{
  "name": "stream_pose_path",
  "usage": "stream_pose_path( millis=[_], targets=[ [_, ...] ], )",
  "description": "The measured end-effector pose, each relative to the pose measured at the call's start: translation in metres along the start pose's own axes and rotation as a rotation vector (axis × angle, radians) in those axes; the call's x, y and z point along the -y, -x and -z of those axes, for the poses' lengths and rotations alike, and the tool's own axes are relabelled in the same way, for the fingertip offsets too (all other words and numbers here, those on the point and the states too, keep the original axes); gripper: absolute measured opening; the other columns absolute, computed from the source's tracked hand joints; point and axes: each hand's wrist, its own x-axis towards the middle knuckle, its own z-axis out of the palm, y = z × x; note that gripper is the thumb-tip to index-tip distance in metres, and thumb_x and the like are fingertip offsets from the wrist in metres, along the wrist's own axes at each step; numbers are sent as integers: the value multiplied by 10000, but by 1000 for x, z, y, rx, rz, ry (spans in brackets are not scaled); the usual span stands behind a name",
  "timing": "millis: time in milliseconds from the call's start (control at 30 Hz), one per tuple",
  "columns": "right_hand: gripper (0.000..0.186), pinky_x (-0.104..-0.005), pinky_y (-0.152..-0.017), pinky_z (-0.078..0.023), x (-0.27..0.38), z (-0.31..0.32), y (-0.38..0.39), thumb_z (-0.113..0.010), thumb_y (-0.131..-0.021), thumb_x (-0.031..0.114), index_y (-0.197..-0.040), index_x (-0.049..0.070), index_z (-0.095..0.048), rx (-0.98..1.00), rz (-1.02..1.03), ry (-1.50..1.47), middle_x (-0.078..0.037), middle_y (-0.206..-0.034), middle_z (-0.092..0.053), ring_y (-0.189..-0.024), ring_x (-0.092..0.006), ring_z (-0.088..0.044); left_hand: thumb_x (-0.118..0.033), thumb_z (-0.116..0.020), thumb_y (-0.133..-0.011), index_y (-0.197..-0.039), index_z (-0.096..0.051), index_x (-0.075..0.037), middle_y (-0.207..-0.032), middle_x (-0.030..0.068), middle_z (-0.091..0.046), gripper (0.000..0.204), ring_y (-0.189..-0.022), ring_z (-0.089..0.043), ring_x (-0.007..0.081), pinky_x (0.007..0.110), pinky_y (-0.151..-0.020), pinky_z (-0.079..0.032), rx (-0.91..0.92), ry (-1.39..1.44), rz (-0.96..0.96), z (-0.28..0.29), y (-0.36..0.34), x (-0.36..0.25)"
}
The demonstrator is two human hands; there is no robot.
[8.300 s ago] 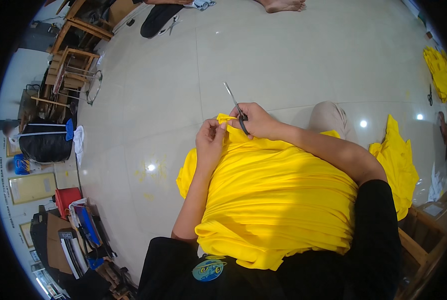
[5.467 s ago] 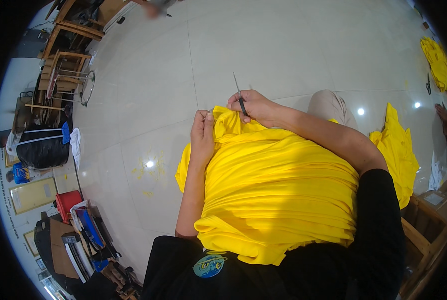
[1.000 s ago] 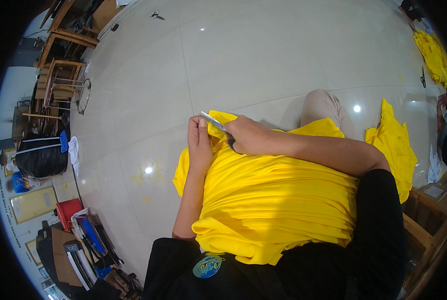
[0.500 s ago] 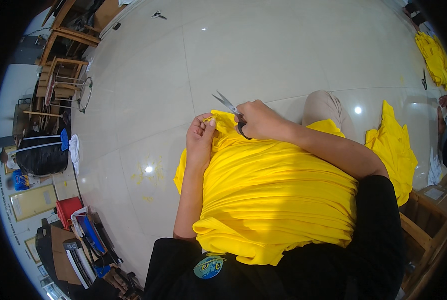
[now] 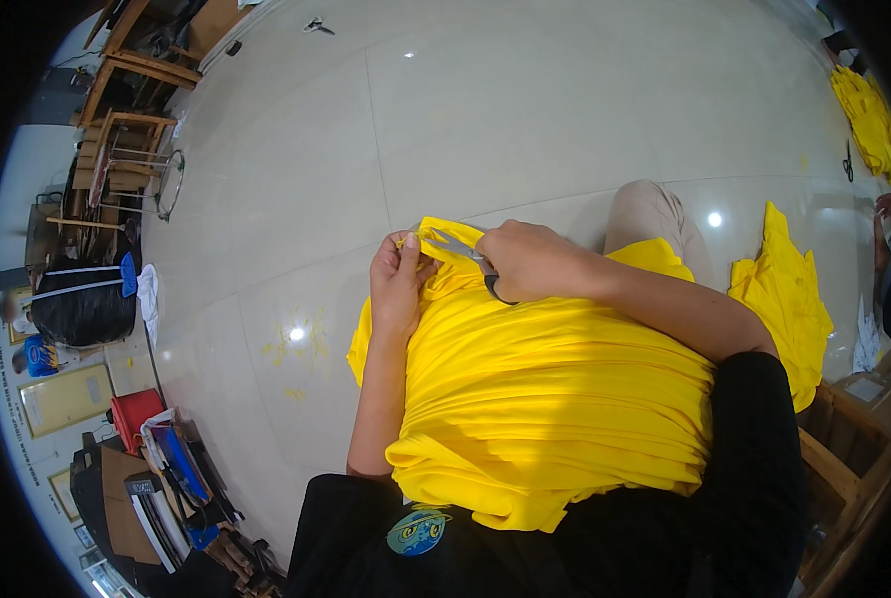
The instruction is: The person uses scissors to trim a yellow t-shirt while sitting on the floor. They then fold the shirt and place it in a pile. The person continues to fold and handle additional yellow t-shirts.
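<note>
A large folded heap of yellow cloth (image 5: 550, 379) covers my lap. My left hand (image 5: 398, 281) pinches a small edge of it at the top left of the heap, thumb against the fingers. My right hand (image 5: 537, 259) grips silver scissors (image 5: 455, 246) by their black handles, with the blades lying over the bunched cloth just beside my left fingertips. Whether the blade tips touch the edge or a thread is too small to tell. More yellow cloth (image 5: 778, 309) lies on the floor to my right, by my bent knee (image 5: 645, 209).
Tiled floor (image 5: 505, 110) with yellow scraps (image 5: 296, 339); loose scissors (image 5: 316, 27) far ahead and others (image 5: 847, 159) at right, near a yellow pile (image 5: 867, 120) and another person's hand (image 5: 887, 204). Wooden furniture (image 5: 106, 90), a black bag (image 5: 76, 309) and red bin (image 5: 136, 409) line the left.
The scissors have tilted and dropped from above the cloth onto its edge since half a second ago. Earlier, they pointed upright. The people who sat at the far top are out of view.
</note>
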Motion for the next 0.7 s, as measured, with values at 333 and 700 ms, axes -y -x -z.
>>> stream_pose_path(
  millis=[333,700],
  targets=[
    [219,-526,-871,-617,8,5,9,-755,-855,76,-1035,-48,-774,-35,69,74,-274,-1003,-782,-955,-458,-768,-216,-678,-1148,-1204,-625,-57,-1064,35,-686,177,-913,-647,98,301,-881,-620,4,-14,-32,-2,1,-2],
    [205,-539,-826,-626,8,-18,-9,-762,-842,76,-981,-74,-756,-153,156,24,-277,-990,-765,-952,-468,-758,-164,-735,-1111,-1132,-643,-49,-1059,32,-678,149,-889,-640,104,328,-884,-637,-2,38,-53,1,2,1]
  ],
)
